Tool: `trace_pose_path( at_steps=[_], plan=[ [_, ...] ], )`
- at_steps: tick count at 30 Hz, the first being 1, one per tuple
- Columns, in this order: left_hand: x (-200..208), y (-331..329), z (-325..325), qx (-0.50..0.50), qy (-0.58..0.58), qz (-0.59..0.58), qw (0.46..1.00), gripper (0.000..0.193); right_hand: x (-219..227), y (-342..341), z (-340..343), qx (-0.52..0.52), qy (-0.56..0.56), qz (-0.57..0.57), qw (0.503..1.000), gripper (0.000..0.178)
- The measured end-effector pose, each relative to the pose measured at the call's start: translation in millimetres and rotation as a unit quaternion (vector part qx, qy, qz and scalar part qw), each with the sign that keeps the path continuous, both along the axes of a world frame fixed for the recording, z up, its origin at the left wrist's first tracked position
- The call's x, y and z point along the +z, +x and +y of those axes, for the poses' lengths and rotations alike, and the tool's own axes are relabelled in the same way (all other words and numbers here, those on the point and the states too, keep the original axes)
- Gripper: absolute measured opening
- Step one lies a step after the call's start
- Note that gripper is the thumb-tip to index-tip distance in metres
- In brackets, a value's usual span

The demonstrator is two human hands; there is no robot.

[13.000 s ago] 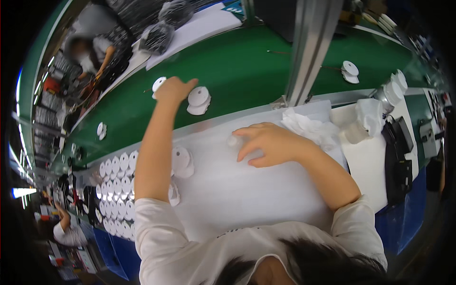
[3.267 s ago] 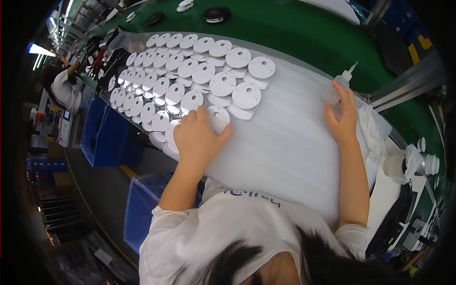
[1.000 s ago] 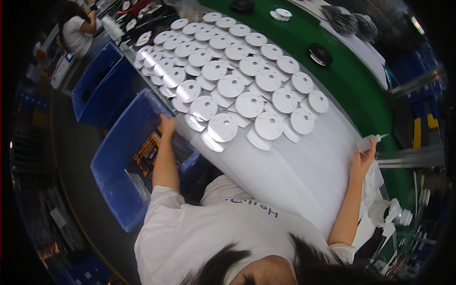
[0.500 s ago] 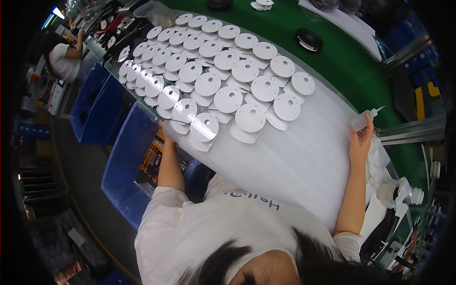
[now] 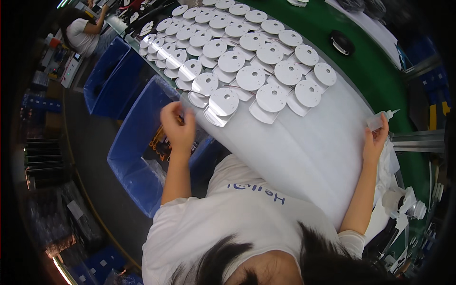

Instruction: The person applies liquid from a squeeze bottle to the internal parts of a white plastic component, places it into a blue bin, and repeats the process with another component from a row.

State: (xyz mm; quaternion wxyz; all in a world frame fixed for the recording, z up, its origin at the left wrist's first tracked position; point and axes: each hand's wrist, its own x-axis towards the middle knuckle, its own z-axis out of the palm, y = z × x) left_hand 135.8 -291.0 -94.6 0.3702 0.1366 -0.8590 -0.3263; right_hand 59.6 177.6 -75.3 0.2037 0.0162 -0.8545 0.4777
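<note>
At the far left, a dark stack [image 5: 42,154] stands by the grey floor [image 5: 99,156]. Beyond it, toward the top, a co-worker [image 5: 81,37] in a white top has an arm reaching forward. Next come two blue bins beside the bench: a farther bin [image 5: 107,85] and a nearer bin [image 5: 130,161] with some orange and dark items [image 5: 159,145] inside.

The left hand [image 5: 178,124] is over the nearer bin, close to the bench edge, its fingers curled toward the thumb. It is blurred, and I cannot tell whether anything is in it.

To its right, white discs [image 5: 251,78] lie in slanting rows on a pale sheet [image 5: 294,156] covering the near part of the bench [image 5: 368,71]. Each disc partly overlaps a white base piece, and thin wires show between some of them. Past the rows, a black case [image 5: 339,42] rests on the green surface.

At the right, the right hand [image 5: 375,140] grips a clear bottle [image 5: 376,122], tilted, its white nozzle pointing right. Below that hand is a crumpled white cloth [image 5: 387,166], then a clear jar [image 5: 392,198]. A metal post [image 5: 420,141] extends to the right.
</note>
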Motion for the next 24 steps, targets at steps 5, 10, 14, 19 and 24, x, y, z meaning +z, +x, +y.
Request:
trace_pose_path(
  at_steps=[5, 10, 14, 19, 24],
  plan=[
    [55, -17, 48, -0.098, -0.243, -0.115, 0.958, 0.047, 4, 0, 2, 0.004, 0.002, 0.024, 1.0, 0.058],
    [48, -24, 52, -0.06, -0.234, -0.155, 0.958, 0.054, -7, -3, 6, 0.017, -0.035, 0.018, 0.999, 0.059],
    [60, -12, 52, -0.082, -0.203, -0.126, 0.968, 0.052, -11, -5, 15, 0.039, -0.044, 0.031, 0.998, 0.059],
    [49, 15, -5, -0.051, -0.204, 0.049, 0.976, 0.058, -8, -4, 13, 0.021, -0.053, 0.019, 0.998, 0.059],
    [-26, 37, -121, 0.194, -0.158, 0.015, 0.968, 0.054, -3, -7, 8, 0.014, -0.04, 0.026, 0.999, 0.058]
  ],
)
